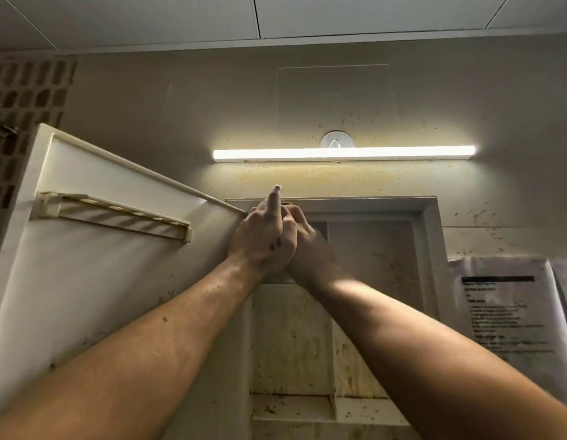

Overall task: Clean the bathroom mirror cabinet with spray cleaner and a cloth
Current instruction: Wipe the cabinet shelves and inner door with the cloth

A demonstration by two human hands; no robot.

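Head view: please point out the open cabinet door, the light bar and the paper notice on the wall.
cabinet door [101, 281], head view, on its bare inner panel.
light bar [344, 153], head view, on the middle of the lit strip.
paper notice [504, 312], head view, on its printed lines.

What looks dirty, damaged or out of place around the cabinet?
Yellow-brown specks spatter the wall under the light bar; stains cover the cabinet shelves, dark spots the open door. No spray or cloth shows; left hand and right hand meet at the door's top corner.
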